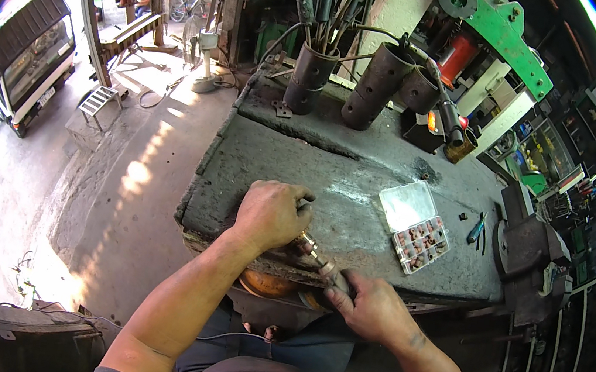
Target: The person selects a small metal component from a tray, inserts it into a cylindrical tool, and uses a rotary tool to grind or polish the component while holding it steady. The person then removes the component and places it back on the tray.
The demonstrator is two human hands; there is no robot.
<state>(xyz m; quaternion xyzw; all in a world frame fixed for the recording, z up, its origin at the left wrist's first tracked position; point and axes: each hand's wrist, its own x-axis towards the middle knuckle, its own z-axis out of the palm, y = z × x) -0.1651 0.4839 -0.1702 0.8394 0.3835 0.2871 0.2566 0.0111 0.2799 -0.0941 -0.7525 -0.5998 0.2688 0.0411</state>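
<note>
My right hand (371, 304) is wrapped round the grey body of a slim cylindrical tool with a shiny metal nose (327, 268), at the near edge of the workbench (272, 157). The tool's nose points up and left, toward my left hand (273, 215). That hand is closed above the bench edge, its back facing up. Brassy metal (304, 242) shows just below its fingers, where the tool's tip ends. What the left fingers grip is mostly hidden. To the right lies an opened clear plastic case (421, 244), its compartments filled with small pinkish and brown pieces.
Pliers (476, 230) with blue handles lie right of the case, near a dark bench vise (528, 248). Dark metal cylinders (377, 84) stand along the back, one full of rods (311, 76). Behind rises a green press frame (514, 34). A small vehicle (30, 64) is parked at left.
</note>
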